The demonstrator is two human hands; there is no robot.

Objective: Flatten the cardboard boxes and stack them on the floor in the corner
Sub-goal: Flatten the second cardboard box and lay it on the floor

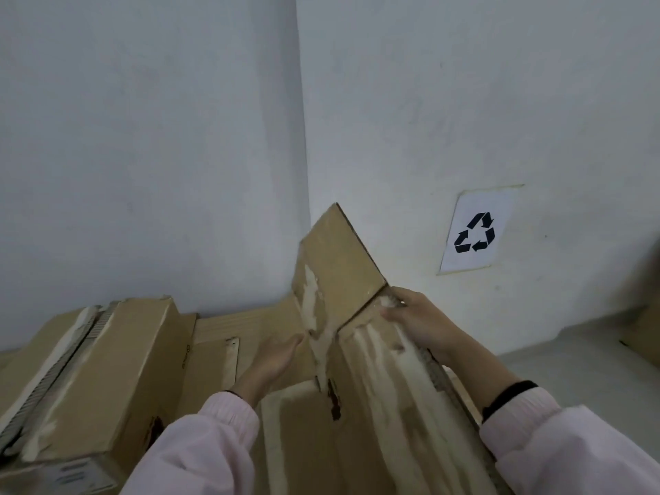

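A large brown cardboard box (375, 416) with torn white tape scars stands in front of me in the corner. One of its end flaps (339, 266) sticks up against the wall. My right hand (414, 323) grips the box's upper right edge just below that flap. My left hand (275, 359) lies with straight fingers against the box's left side panel. A second, unflattened cardboard box (107, 380) stands at the left. Flat cardboard (221, 330) lies between the two against the wall.
Two white walls meet in a corner (303, 173) behind the boxes. A recycling sign (475, 232) is taped low on the right wall. Grey floor (571, 355) shows at the right, with more cardboard (646, 326) at the frame's right edge.
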